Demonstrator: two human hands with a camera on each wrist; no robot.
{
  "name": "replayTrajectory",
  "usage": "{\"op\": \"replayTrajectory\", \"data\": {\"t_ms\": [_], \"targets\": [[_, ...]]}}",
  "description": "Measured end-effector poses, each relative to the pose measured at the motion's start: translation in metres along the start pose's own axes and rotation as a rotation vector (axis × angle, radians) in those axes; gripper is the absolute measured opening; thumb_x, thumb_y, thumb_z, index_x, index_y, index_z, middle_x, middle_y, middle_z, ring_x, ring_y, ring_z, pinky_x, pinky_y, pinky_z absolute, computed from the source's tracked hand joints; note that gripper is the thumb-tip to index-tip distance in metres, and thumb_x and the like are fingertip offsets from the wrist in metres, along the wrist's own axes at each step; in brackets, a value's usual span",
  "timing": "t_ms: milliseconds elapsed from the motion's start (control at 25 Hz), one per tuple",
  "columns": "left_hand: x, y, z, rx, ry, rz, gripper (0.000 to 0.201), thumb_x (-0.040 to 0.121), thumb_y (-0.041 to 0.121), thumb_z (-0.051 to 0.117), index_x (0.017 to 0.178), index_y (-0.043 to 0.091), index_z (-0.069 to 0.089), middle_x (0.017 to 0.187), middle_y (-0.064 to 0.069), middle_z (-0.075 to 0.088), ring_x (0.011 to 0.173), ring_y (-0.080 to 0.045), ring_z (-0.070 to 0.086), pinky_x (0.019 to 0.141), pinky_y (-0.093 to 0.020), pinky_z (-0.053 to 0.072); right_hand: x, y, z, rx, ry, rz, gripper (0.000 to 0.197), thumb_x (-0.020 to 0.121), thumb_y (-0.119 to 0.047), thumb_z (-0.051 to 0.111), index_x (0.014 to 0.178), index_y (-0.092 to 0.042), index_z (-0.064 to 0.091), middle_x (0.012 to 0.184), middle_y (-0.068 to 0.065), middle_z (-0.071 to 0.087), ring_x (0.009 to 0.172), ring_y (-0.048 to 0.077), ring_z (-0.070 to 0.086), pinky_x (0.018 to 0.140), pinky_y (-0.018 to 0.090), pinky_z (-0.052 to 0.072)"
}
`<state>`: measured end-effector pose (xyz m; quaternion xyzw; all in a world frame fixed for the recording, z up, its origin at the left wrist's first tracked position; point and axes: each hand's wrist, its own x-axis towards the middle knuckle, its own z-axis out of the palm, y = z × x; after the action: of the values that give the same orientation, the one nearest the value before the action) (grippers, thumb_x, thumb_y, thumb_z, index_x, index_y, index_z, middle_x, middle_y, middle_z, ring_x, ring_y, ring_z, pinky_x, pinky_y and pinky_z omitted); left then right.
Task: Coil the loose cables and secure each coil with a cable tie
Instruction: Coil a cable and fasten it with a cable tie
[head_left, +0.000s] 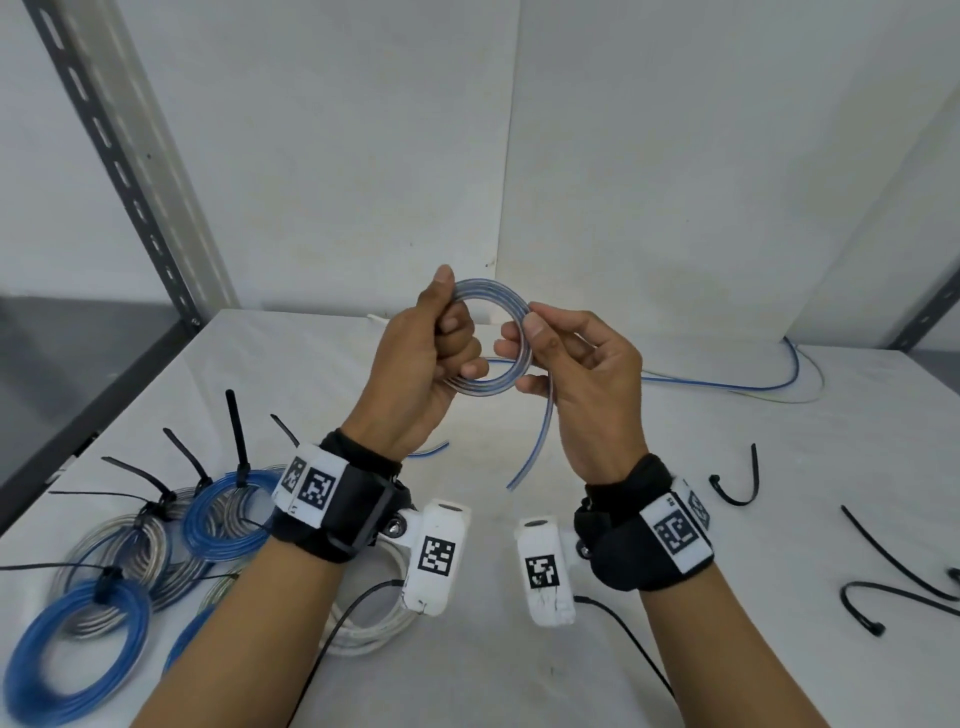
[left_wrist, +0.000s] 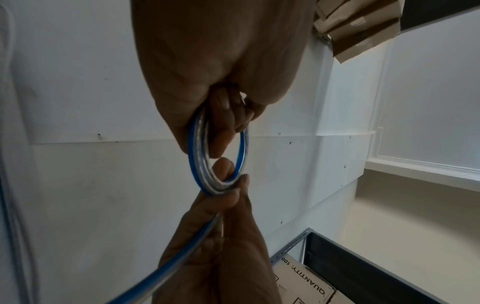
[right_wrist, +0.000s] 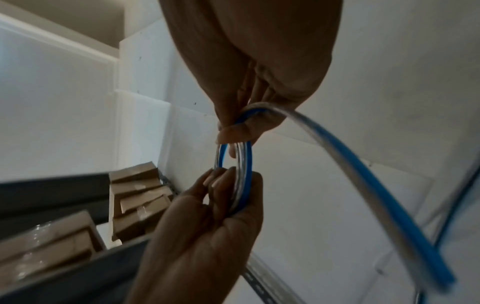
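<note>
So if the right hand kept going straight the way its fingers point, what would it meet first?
The right hand points left, across the coil it pinches. Just beyond the ring is the left hand, gripping the coil's opposite side, so it would likely meet those fingers first, though depth is unclear.

Cardboard box (left_wrist: 303, 288), lower edge of left wrist view: printed "QUANTITY: 100", partly cut off. Wrist-camera housings (head_left: 435, 556): black-and-white square code markers only, no readable lettering.

glossy clear-blue plastic cable (head_left: 511, 317)
</note>
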<state>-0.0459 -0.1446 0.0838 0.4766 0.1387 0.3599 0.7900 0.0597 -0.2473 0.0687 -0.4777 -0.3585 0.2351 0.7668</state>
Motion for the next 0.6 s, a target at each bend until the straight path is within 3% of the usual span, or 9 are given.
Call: {"op": "replayTrajectory", "data": {"t_ms": [120, 240, 320, 400, 480, 600], "targets": [[0.003, -0.003, -0.002, 0.062, -0.028, -0.04, 0.05, 0.109, 0.037, 0.037, 0.064, 0.014, 0.043, 0.051, 0.005, 0.017, 0.042, -0.012, 0.019, 0.055, -0.026, 0.041, 0.004, -0.003, -0.006, -0.075, 0.03, -0.1, 0.011, 0.095, -0.006, 0.066, 0.104, -0.002, 0.071, 0.088, 0.016, 0.076, 0.073, 0.023, 0.074, 0.051, 0.025, 0.053], [0.002, 0.004, -0.012, 0.262, -0.154, -0.166, 0.049, 0.106, 0.031, 0.031, 0.068, 0.008, 0.051, 0.046, 0.003, 0.027, 0.04, -0.015, 0.026, 0.068, -0.032, 0.05, 0.011, -0.014, -0.023, -0.238, -0.149, -0.131, 0.008, 0.093, -0.005, 0.069, 0.1, -0.002, 0.073, 0.084, 0.018, 0.076, 0.066, 0.023, 0.072, 0.049, 0.026, 0.051], [-0.003, 0.004, -0.011, 0.445, -0.25, -0.228, 0.052, 0.108, 0.036, 0.031, 0.068, 0.01, 0.049, 0.046, 0.006, 0.027, 0.039, -0.013, 0.024, 0.067, -0.03, 0.049, 0.011, -0.018, -0.03, -0.388, -0.297, -0.126, 0.006, 0.091, -0.008, 0.071, 0.096, -0.006, 0.075, 0.081, 0.014, 0.076, 0.067, 0.023, 0.072, 0.05, 0.027, 0.051], [-0.007, 0.001, -0.003, 0.552, -0.256, -0.189, 0.049, 0.109, 0.037, 0.037, 0.067, 0.013, 0.046, 0.051, 0.008, 0.029, 0.042, -0.01, 0.024, 0.063, -0.03, 0.044, 0.009, -0.021, -0.032, -0.455, -0.327, -0.136, 0.006, 0.091, -0.01, 0.072, 0.096, -0.01, 0.076, 0.082, 0.01, 0.077, 0.071, 0.023, 0.074, 0.053, 0.026, 0.052], [-0.007, 0.003, -0.004, 0.474, -0.177, -0.105, 0.048, 0.108, 0.037, 0.041, 0.066, 0.015, 0.045, 0.054, 0.008, 0.027, 0.044, -0.01, 0.024, 0.059, -0.028, 0.039, 0.01, -0.02, -0.031, -0.412, -0.272, -0.155, 0.013, 0.093, -0.009, 0.068, 0.103, -0.013, 0.076, 0.089, 0.008, 0.078, 0.08, 0.024, 0.076, 0.056, 0.029, 0.057], [0.001, 0.009, -0.01, 0.146, -0.087, -0.026, 0.048, 0.109, 0.036, 0.039, 0.066, 0.016, 0.043, 0.054, 0.007, 0.018, 0.043, -0.01, 0.019, 0.054, -0.026, 0.037, 0.011, -0.017, -0.028, -0.271, -0.181, -0.154, 0.022, 0.095, -0.006, 0.064, 0.115, -0.009, 0.072, 0.098, 0.005, 0.078, 0.087, 0.022, 0.076, 0.062, 0.031, 0.062]]}}
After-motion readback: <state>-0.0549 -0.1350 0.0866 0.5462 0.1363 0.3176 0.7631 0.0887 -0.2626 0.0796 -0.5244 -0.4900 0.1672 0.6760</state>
